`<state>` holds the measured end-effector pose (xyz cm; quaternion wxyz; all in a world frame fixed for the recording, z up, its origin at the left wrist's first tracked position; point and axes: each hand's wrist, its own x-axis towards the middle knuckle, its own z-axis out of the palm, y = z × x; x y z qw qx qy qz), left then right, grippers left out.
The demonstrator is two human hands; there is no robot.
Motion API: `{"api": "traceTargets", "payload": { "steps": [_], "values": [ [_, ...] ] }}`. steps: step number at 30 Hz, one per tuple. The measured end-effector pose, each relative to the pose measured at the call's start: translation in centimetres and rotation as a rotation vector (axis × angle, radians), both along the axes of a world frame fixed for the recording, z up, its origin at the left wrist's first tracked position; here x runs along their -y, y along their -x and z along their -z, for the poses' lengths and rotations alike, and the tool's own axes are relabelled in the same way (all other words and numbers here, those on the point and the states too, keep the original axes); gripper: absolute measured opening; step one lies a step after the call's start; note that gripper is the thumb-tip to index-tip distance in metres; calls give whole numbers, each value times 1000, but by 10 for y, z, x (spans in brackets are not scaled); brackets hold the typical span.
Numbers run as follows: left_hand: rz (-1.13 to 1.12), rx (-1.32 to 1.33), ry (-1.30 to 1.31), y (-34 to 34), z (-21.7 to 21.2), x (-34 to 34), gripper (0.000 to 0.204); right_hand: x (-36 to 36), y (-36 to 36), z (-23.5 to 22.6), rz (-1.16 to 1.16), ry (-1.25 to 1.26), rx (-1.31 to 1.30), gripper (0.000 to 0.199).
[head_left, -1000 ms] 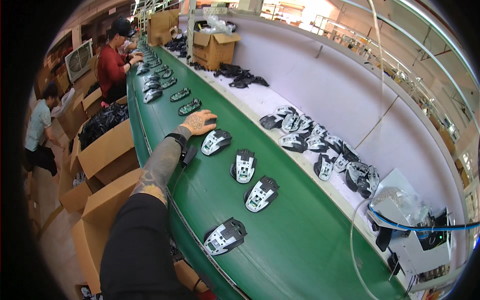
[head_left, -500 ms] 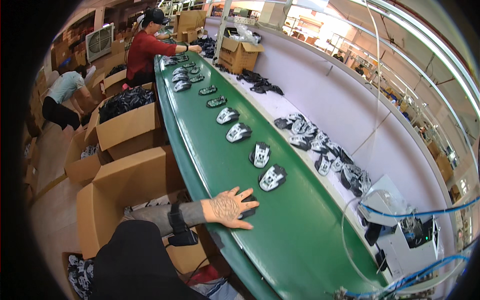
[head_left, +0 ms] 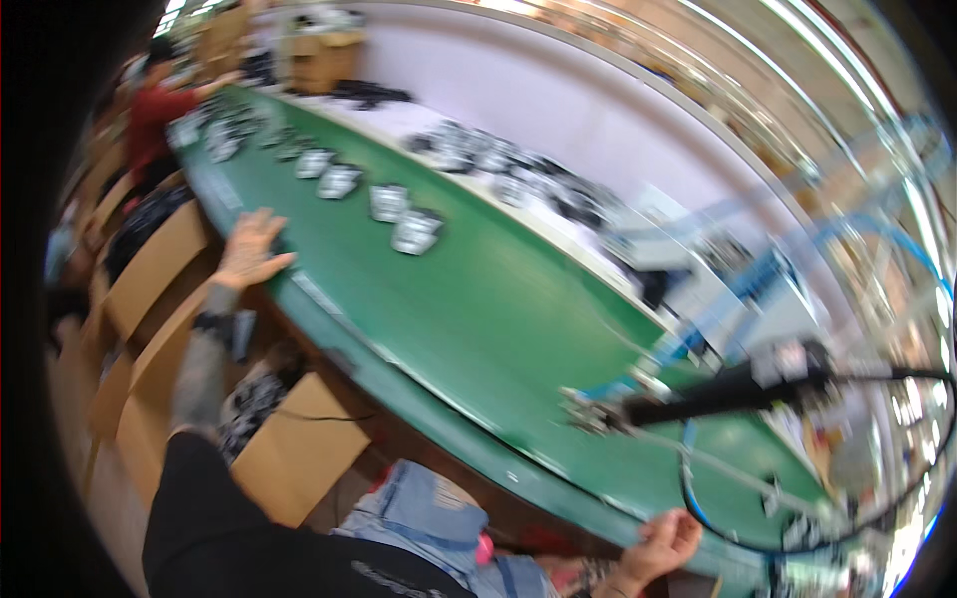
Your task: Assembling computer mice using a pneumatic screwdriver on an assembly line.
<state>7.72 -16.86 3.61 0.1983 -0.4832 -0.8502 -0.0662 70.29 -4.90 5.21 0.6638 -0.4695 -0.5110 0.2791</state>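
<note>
- While blur softens much of the view, the left hand [head_left: 249, 249] shows plainly at the belt's [head_left: 478, 289] near edge, fingers spread apart; nothing looks clamped in it, and I cannot tell whether it touches the dark patch [head_left: 280, 242] beside its fingers.
- Four shells [head_left: 340, 181] lie in a loose row on the belt, ahead and to the right of the left hand's fingertips, nearer the belt's wall side than that hand is.
- Of the two, the left hand is nearer the row; the right hand [head_left: 666, 544] is at the belt's near edge, much farther toward its near end, well apart from the shells.
- The right hand's fingers are curled inward; whether they close on anything, I cannot tell.
- The end shell [head_left: 417, 231], nearest the belt's near end, seems to have its long axis slanting across the belt, though blur leaves this unsure.
- Over the belt hangs a black tool [head_left: 703, 395], its metal tip pointing left, apart from the shells.
</note>
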Motion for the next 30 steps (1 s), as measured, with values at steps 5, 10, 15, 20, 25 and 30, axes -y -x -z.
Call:
{"api": "traceTargets", "payload": {
  "steps": [5, 10, 15, 20, 25, 30],
  "values": [
    [406, 238, -398, -101, -32, -92, 49, 17, 57, -70, -185, -451, 161, 44],
    [341, 248, -209, -151, -11, -235, 61, -30, 70, -110, -395, -373, 23, 65],
    [49, 299, 51, -77, 54, -260, 74, -47, 77, -108, -693, -149, -176, 63],
    [153, 352, -38, -94, 58, -274, 68, -52, 74, -112, -709, -134, -270, 78],
    [544, 803, -222, -203, 19, -253, 58, -74, 74, -120, -748, -36, -458, 85],
    [735, 2725, -324, -323, -12, -256, 39, -76, 72, -150, -515, 78, -510, 92]
  ]
}}
